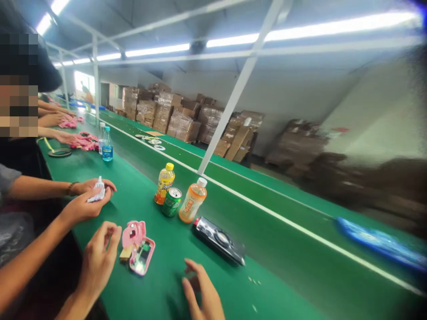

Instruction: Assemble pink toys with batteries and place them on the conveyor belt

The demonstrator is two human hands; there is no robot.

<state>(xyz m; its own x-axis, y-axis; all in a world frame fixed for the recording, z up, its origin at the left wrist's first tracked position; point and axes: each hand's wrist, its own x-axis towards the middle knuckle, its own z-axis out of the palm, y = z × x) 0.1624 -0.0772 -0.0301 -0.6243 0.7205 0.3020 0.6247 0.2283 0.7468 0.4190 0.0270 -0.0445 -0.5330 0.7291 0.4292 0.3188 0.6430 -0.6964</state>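
A pink animal-shaped case (134,234) lies on the green bench top beside a pink-rimmed part (143,256) with a green circuit board inside. A small tan block (126,253) sits at their left. Just left of the case is my left hand (101,252), its fingers curled and the fingertips drawn together in a pinch; anything between them is too small to tell. My right hand (203,291) is at the bottom centre, thumb and fingers apart, holding nothing. A dark device with a round dial (218,240) lies beyond it.
Two orange drink bottles (164,184) (192,201) and a green can (172,202) stand mid-bench. At left, a person's hands hold a white tube (97,191). Farther back are blue-labelled bottles (107,146) and pink pieces (87,141). A conveyor (267,222) runs alongside; blue item (376,242) right.
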